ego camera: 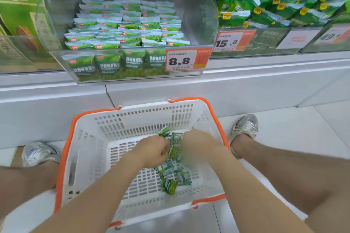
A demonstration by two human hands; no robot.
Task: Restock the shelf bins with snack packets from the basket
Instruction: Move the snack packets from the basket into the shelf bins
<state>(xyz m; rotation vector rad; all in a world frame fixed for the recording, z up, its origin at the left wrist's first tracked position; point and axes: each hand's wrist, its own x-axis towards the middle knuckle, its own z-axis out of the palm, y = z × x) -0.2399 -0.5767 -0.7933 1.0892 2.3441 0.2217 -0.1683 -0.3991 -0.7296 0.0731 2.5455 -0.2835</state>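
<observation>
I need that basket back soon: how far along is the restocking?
Well along, it seems. Done: the clear bin marked 8.8 holds tidy rows of packets. In hand: the left hand grips green packets in the basket; the right hand, blurred, reaches beside it. Left: a small heap on the basket floor.

Green snack packets (171, 174) are gripped by the left hand (153, 150) inside the white basket (85, 138) and touched by the blurred right hand (197, 143); the far shelf bin (204, 15) is stocked.
</observation>
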